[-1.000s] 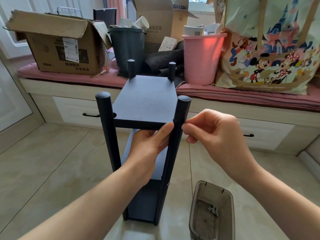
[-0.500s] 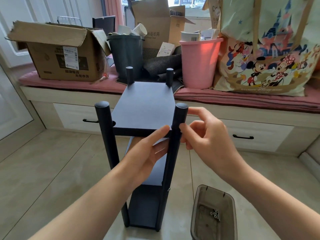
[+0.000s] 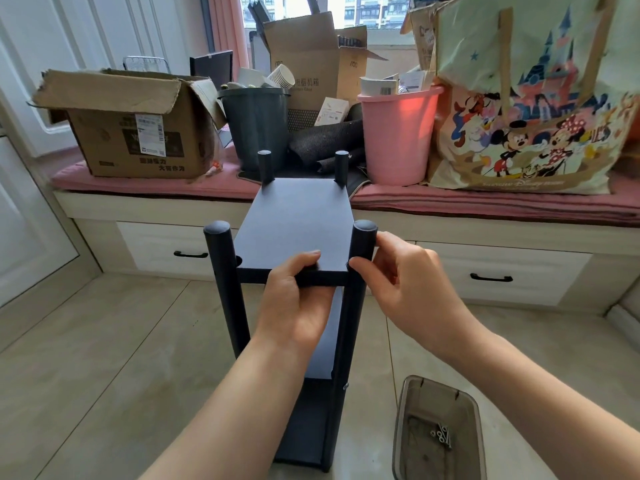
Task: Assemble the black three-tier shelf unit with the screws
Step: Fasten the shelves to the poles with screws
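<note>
Shelf unit point(image 3: 294, 220), black, stands upright on the tiled floor at centre frame: four round posts and three tiers, counted top to bottom. Left hand point(image 3: 294, 303) grips the near edge of the top tier, thumb on top, fingers beneath. Right hand point(image 3: 408, 285) curls round the near right post point(image 3: 362, 244) at its top. Lower right, a clear tub point(image 3: 403, 427) holds a few screws point(image 3: 442, 436). Bare floor lies open at lower left; the window bench point(image 3: 156, 202) closes off the space behind.
</note>
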Tool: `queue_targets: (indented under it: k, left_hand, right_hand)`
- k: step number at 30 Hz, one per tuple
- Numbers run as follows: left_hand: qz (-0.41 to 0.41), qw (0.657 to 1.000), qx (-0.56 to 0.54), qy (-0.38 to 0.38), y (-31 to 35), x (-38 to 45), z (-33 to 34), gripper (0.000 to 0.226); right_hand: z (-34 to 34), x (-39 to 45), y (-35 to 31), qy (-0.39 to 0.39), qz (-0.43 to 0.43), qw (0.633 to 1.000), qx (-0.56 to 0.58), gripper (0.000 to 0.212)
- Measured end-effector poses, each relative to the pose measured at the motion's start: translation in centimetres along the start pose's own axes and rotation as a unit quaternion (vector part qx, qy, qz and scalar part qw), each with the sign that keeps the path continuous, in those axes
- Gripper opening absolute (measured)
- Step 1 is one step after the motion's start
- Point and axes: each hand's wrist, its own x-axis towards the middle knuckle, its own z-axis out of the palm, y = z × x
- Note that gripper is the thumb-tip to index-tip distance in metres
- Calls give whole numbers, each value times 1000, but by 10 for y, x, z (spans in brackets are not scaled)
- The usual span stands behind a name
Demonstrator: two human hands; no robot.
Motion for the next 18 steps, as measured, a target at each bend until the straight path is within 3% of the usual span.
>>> queue_targets:
  k: [4, 8, 13, 18]
  left_hand:
    - [2, 1000, -6, 0, 1, 2, 2, 65]
    - [-3, 1000, -1, -22, 2, 3, 0, 36]
    - [3, 1000, -4, -22, 2, 4, -3, 49]
    - [-2, 1000, -24, -14, 6, 5, -2, 49]
  right_hand:
    - [0, 1, -2, -4, -2, 1000, -9, 9]
    - [0, 2, -3, -6, -9, 1000, -12, 12]
    - [1, 2, -4, -10, -5, 1000, -19, 5]
    - [3, 2, -6, -17, 0, 1000, -21, 7]
